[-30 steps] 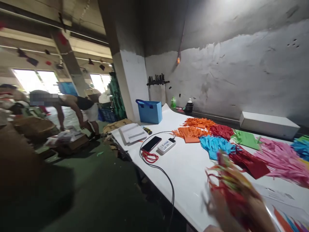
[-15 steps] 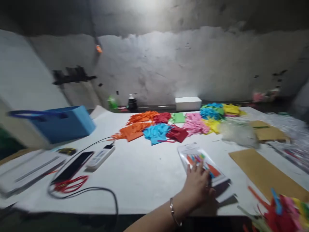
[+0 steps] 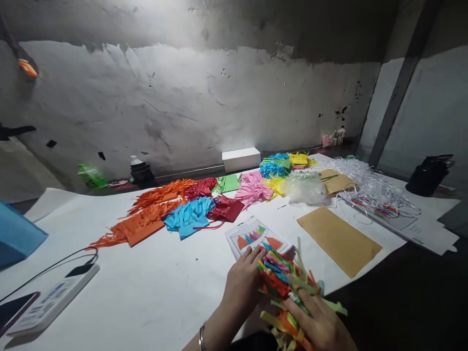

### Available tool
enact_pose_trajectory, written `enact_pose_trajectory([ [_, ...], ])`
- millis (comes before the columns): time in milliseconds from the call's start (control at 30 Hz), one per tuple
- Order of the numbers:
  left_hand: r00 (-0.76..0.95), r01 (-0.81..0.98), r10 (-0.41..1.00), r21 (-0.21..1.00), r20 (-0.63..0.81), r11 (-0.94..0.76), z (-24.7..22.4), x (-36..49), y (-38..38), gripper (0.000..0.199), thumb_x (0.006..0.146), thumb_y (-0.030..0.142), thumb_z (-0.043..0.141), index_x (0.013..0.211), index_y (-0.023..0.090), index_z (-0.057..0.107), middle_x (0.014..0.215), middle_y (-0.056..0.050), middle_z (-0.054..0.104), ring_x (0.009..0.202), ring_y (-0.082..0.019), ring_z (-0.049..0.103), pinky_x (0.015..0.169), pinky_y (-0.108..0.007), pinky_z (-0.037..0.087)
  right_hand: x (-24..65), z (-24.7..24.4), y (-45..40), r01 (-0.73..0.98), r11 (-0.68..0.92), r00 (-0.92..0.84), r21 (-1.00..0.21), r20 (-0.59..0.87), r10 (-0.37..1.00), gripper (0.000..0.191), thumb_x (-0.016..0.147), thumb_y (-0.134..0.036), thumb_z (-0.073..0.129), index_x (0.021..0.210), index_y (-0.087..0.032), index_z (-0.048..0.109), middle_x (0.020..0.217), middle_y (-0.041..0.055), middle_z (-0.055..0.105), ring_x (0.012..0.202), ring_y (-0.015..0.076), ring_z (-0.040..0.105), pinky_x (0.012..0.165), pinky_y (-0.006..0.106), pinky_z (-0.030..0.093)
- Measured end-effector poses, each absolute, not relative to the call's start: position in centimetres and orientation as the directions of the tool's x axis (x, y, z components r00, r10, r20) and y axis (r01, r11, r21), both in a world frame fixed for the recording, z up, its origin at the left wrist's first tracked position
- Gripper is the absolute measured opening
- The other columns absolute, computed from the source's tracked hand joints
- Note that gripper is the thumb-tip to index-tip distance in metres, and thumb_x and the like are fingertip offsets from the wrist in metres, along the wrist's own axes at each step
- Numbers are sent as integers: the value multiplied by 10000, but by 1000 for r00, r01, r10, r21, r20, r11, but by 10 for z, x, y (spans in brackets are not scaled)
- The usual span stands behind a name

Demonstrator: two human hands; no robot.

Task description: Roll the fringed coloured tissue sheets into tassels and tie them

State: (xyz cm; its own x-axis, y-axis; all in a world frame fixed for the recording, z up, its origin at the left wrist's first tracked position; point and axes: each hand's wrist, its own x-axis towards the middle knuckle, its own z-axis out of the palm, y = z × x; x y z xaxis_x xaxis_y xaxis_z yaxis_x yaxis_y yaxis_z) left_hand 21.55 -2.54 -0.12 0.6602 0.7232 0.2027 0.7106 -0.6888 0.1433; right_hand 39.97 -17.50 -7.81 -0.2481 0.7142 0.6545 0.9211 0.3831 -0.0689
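Observation:
A loose bundle of multicoloured fringed paper tassels (image 3: 276,273), in red, blue, yellow, pink, green and orange, is between my hands near the table's front edge. My right hand (image 3: 321,317) is closed around its lower right part, with strips sticking out past the fingers. At the upper left of the bundle, my left hand (image 3: 241,280) has its fingers bent against the strips; the bundle partly hides them. Just beyond the left fingertips lies a flat clear-fronted package (image 3: 241,234) with a picture of coloured tassels, its lower part covered by the bundle.
Fringed paper bunches, orange (image 3: 146,224), blue (image 3: 190,214), dark red (image 3: 228,208) and pink (image 3: 252,187), lie across the table. At right are brown cardboard (image 3: 338,239), a clear plastic bag (image 3: 307,187) and tangled white string (image 3: 365,180). A power strip (image 3: 58,297) lies at left.
The view has swung right. My right hand has come into view with the tassel bundle, now over the package's lower edge. My left hand has gone from lying on the package to the bundle.

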Motion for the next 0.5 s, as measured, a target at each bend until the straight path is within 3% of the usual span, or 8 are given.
enact_pose_trajectory([
  [100, 576, 763, 765, 144, 288, -630, 6, 211, -22, 439, 871, 64, 548, 1279, 201, 634, 1385, -103, 635, 1309, -303, 563, 1040, -463, 526, 403, -74, -160, 869, 489, -436, 74, 579, 689, 321, 920, -126, 489, 1167, -191, 684, 1261, 164, 687, 912, 227, 756, 789, 269, 607],
  [200, 626, 735, 723, 90, 291, -673, 0, 214, -29, 396, 886, 76, 520, 1243, 192, 646, 1367, -107, 645, 1294, -324, 569, 1019, -483, 537, 406, -66, -155, 881, 470, -382, -43, 521, 763, 322, 826, -96, 557, 1087, -220, 700, 1309, 138, 664, 964, 233, 746, 802, 270, 602],
  [300, 713, 670, 665, 64, 224, -740, -4, 221, -44, 392, 864, 157, 586, 1253, 157, 637, 1349, -140, 649, 1228, -363, 604, 987, -513, 552, 401, -58, -149, 930, 266, -141, -255, 420, 896, 460, 766, -113, 554, 1188, -256, 674, 1295, 103, 678, 1093, 255, 700, 867, 321, 591],
  [367, 724, 663, 662, 72, 194, -746, -2, 225, -53, 421, 847, 180, 607, 1265, 132, 628, 1340, -164, 649, 1183, -368, 627, 983, -522, 551, 389, -61, -145, 947, 163, -31, -276, 427, 904, 484, 762, -91, 532, 1200, -237, 675, 1244, 123, 694, 1090, 275, 693, 880, 364, 585],
  [500, 717, 672, 673, 80, 182, -737, -6, 228, -69, 376, 865, 115, 538, 1217, 146, 668, 1301, -161, 674, 1218, -400, 601, 969, -546, 552, 358, -82, -141, 923, 309, -135, -230, 558, 819, 225, 859, -123, 614, 1030, -229, 716, 991, 112, 731, 812, 250, 704, 688, 360, 585],
])
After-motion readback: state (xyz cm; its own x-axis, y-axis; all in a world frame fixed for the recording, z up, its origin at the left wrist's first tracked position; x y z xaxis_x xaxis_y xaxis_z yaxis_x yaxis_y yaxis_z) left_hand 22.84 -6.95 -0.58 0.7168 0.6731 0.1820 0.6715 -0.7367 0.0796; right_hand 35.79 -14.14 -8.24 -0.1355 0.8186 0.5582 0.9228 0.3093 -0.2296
